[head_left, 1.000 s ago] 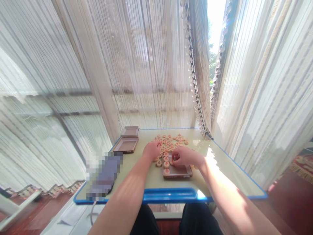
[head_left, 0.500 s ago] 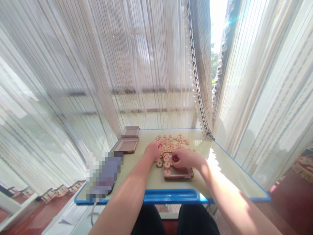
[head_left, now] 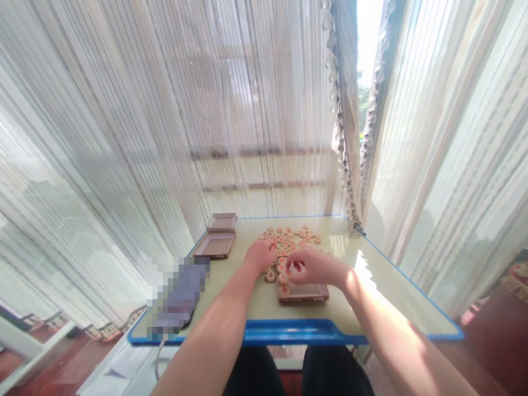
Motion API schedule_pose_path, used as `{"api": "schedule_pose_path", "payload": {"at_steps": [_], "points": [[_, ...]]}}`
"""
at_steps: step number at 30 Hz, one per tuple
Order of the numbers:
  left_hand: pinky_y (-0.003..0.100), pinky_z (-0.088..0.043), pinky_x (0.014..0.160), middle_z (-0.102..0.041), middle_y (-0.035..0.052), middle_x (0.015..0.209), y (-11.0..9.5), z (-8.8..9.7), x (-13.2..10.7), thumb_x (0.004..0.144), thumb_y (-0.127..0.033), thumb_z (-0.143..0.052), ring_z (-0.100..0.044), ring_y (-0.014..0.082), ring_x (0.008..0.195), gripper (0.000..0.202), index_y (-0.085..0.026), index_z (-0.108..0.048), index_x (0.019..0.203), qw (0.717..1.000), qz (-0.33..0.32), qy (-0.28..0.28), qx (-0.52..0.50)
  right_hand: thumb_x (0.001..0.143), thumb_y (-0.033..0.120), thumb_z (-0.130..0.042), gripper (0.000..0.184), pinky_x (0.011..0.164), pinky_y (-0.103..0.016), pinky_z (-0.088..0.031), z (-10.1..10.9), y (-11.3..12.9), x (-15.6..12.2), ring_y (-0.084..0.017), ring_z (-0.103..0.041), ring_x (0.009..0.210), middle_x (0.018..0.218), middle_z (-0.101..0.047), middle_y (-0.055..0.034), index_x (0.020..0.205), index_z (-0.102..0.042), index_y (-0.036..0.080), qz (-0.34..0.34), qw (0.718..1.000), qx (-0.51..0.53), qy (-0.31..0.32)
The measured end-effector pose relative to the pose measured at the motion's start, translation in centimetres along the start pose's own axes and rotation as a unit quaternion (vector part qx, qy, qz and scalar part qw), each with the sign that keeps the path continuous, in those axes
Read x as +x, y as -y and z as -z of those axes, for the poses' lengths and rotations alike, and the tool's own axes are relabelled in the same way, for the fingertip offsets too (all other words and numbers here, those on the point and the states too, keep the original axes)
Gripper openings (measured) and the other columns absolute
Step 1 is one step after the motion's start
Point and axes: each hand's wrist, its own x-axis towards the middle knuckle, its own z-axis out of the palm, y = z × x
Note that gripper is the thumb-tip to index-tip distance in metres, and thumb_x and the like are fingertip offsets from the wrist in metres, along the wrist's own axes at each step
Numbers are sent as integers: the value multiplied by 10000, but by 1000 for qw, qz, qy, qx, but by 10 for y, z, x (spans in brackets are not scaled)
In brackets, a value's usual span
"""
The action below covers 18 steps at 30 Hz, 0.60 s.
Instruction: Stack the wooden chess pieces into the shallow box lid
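A shallow brown box (head_left: 309,292) lies on the table in front of me. Along its left side runs a column of round wooden Chinese chess pieces with red characters, the nearest Chinese chess piece (head_left: 284,290) lying flat. My right hand (head_left: 315,267) reaches over the box, thumb and fingers curled into a ring with the tips closed at a piece in that column. Just left of the box, my left hand (head_left: 259,256) is closed with fingers curled beside the loose pieces; what it holds is hidden. Below it sits a dark-marked piece (head_left: 270,275).
Many loose pieces (head_left: 284,240) are scattered beyond my hands. Brown box parts (head_left: 214,245) lie at the far left. A pixelated device (head_left: 181,297) with a cable rests on the table's left side. The pale table (head_left: 379,297) has a blue rim, with curtains (head_left: 264,110) behind.
My right hand has shifted slightly left and up, its fingertips now over the column of pieces. My left hand keeps nearly the same place. The camera view has shifted slightly.
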Motion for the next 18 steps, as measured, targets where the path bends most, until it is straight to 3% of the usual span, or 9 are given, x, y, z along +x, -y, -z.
{"api": "schedule_pose_path", "payload": {"at_steps": [4, 11, 18], "points": [[278, -433, 730, -696, 83, 884, -2, 0, -1, 859, -257, -357, -624, 204, 826, 321, -197, -672, 877, 1000, -5, -1, 10, 658, 346, -628, 214, 638, -229, -376, -5, 12, -4, -142, -530, 713, 751, -635, -1, 835, -678, 237, 38, 999, -21, -4], [271, -430, 732, -696, 76, 906, -5, 3, -1, 858, -254, -365, -625, 197, 846, 308, -193, -666, 873, 1000, 6, 9, 19, 663, 395, -628, 253, 660, -246, -389, -12, 9, -3, -163, -545, 735, 790, -645, -20, 850, -687, 235, 26, 999, -36, 20], [273, -429, 697, -695, 72, 876, -6, 5, -3, 853, -255, -358, -622, 199, 821, 309, -190, -660, 840, 999, 5, 11, 37, 694, 327, -611, 130, 659, -233, -388, -14, 8, -3, -143, -527, 712, 698, -628, -4, 714, -692, 229, 58, 998, -16, 19]]}}
